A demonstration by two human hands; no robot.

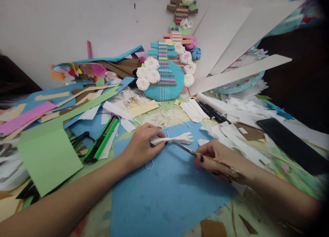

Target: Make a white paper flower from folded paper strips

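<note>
My left hand (144, 142) pinches a narrow bundle of folded white paper (183, 138) between thumb and fingers, its layered ends pointing right. A white thread (149, 165) hangs below that hand in a small loop, and a short end shows above the bundle. My right hand (216, 158) grips a pair of scissors (183, 148) with gold-coloured handles. Their blade tips reach the white paper close to my left fingertips; whether the blades are apart I cannot tell. Both hands are over a blue sheet (164, 192).
A blue paper instrument with white flowers (172, 83) leans against the wall. On the left are a green cutter knife (101, 139) and a light green sheet (48, 154). White paper scraps (241, 141), black pens (209, 110) and a dark flat object (293, 144) lie right.
</note>
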